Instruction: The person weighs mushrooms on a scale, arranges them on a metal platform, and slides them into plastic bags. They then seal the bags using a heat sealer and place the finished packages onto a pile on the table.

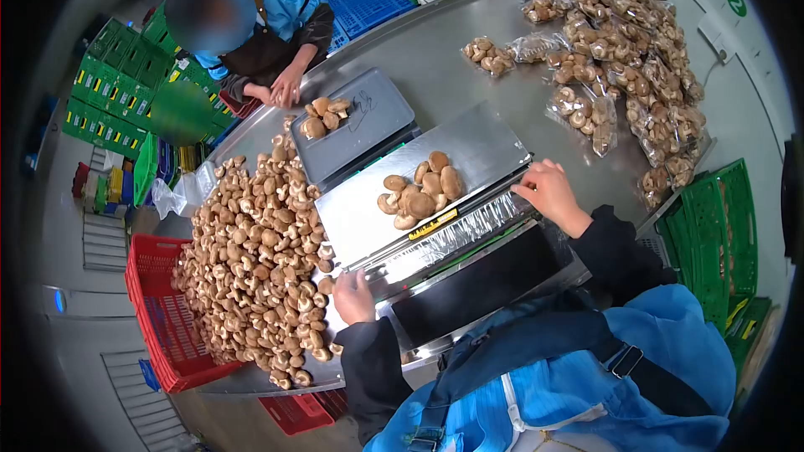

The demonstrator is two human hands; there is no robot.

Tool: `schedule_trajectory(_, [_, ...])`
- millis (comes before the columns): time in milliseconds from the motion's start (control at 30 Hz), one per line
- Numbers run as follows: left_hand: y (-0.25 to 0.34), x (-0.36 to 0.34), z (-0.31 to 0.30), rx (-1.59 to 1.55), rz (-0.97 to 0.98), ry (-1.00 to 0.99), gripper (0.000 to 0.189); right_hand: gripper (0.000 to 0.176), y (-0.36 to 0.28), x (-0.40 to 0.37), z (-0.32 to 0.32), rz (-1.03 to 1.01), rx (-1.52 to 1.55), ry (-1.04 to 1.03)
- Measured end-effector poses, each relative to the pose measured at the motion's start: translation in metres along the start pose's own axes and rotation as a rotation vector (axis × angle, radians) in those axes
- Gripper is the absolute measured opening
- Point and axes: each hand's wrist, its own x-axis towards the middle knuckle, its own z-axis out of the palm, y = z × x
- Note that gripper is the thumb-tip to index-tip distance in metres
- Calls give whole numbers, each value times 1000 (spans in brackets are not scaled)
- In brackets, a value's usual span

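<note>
Bare left hand and right hand flank clear, crinkled plastic film, each grip unclear; even tension should limit creases.

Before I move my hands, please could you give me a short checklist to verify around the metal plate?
1. The mushroom cluster rests on the metal plate: ok.
2. The left hand is at the left end of the clear film: ok.
3. The right hand is at the film's right end: ok.
4. Both hands have a firm grip: cannot tell.
5. Free room beside the left hand: not ok, the loose mushroom pile lies close.
6. Co-worker's hands away from the plate: ok.
</note>
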Motion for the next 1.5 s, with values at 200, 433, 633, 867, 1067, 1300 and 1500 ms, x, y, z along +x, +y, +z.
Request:
schedule_trajectory(200, [0, -13, 67, -102, 43, -84, 20, 21, -3, -10, 51, -166, 144, -66])
schedule_trajectory(433, [19, 41, -52, -1303, -187, -744, 15, 18, -16, 15, -47, 201, 1486, -662])
schedule_trajectory(633, [94, 135, -13, -1624, 30, -269, 17, 16, -85, 122, -17, -136, 1590, -114])
schedule_trajectory(867, [34, 148, 119, -433, 221, -391, 11, 18, -35, 146, 113, -280, 488, -264])
schedule_trajectory(1067, [17, 96, 84, -878, 5, -800, 23, 45, -27, 87, 87, -224, 737, -530])
schedule_trajectory(1300, [51, 57, 47, -375, 323, -341, 35, 41, -56, 47, 43, -340, 602, -403])
schedule_trajectory(1500, [67, -4, -28, -557, 11, -537, 42, 39, -78, 5, 1, -291, 702, -397])
